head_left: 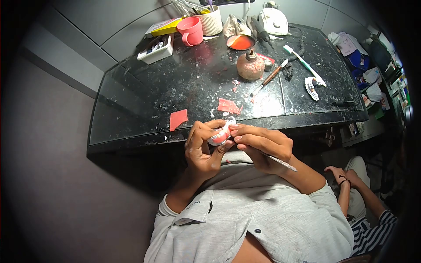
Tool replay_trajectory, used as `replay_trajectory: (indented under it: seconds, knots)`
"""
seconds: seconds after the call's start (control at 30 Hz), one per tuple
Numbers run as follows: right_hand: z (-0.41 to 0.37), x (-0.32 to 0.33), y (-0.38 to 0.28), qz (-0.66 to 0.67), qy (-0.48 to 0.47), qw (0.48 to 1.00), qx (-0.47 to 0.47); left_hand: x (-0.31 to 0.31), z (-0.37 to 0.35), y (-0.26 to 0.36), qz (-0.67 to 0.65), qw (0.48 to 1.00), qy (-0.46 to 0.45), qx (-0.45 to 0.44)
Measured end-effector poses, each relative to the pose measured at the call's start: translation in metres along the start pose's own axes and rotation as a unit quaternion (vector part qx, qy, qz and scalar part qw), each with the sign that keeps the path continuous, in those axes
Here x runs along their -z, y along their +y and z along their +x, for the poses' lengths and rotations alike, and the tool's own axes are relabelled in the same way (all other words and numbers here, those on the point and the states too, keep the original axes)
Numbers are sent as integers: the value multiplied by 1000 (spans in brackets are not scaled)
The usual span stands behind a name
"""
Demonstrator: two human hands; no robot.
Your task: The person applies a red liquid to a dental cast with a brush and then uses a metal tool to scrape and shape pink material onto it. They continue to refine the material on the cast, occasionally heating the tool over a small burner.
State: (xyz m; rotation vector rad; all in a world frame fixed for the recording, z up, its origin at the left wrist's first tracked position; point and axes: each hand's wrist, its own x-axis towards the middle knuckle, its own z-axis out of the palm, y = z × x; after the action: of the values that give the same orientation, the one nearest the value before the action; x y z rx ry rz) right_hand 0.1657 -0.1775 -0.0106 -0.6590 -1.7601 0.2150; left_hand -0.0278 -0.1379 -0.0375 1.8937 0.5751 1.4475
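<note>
Just off the front edge of the table, my left hand (201,153) has its fingers and thumb wrapped round a dental model (219,138) with white teeth set in pink wax. My right hand (268,144) is closed on a thin metal carving tool (283,164), whose pale-smeared end sticks out below the palm. The tool's working tip is hidden behind the fingers at the model. Fingertips of the right hand touch the model's right side. On the table close by lie a pink wax sheet (178,119) and a torn wax piece (228,105).
Farther back stand a wax-spattered burner (250,67), a pan of red wax (240,42), a pink mug (190,32) and a white tray (156,51). At right lie a brown-handled wax knife (270,78), a toothbrush (307,65) and another dental cast (312,89). Another person's hands (338,175) rest at lower right.
</note>
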Motion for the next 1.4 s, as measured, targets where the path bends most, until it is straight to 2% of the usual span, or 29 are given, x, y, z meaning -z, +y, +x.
replay_trajectory:
  seconds: [0.23,0.3,0.73,0.8,0.93,1.23,1.33,1.37,1.4]
  knots:
    - [5,0,1,-2,9,1000,13,1,2,5,-91,995,-15,44]
    - [3,0,2,-6,10,1000,10,0,2,5,-158,983,-14,88]
    - [2,-1,2,-5,26,999,-25,1,4,3,-173,981,-20,82]
    - [1,-1,2,7,31,999,-17,2,3,0,-96,994,-27,46]
    - [5,-2,0,21,23,1000,-3,-1,2,0,-80,996,-24,35]
    - [1,-4,10,6,37,999,6,-1,2,0,-110,992,-26,54]
    - [0,1,11,-3,91,995,-41,0,2,1,-113,991,-33,60]
    - [-3,0,10,-2,90,995,-41,0,2,-1,-160,983,-32,83]
    - [-7,-3,9,70,112,988,-79,0,1,-3,-207,972,-32,106]
